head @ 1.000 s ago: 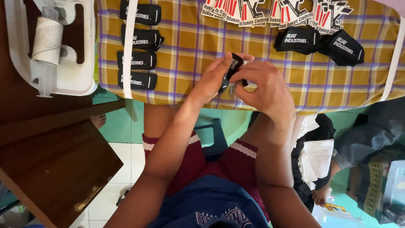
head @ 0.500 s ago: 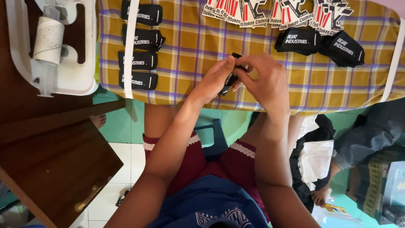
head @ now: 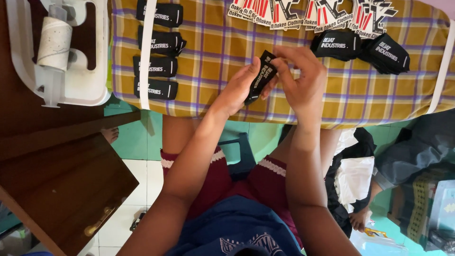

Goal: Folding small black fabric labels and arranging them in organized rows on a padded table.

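At centre frame, above the plaid-covered counter, both hands, left hand and right hand, pinch a black woven label, apparently mid-fold; four finished labels line the upper left.

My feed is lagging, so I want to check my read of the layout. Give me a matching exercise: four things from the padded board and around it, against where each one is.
Things:
1. black label being handled
2. row of four black labels
3. pile of black labels
4. roll of white tape

Places:
A. in the white tray beside the board
B. far right part of the checked cloth
C. between left hand and right hand
D. left end of the cloth, by a white strap

Pairs: 1-C, 2-D, 3-B, 4-A
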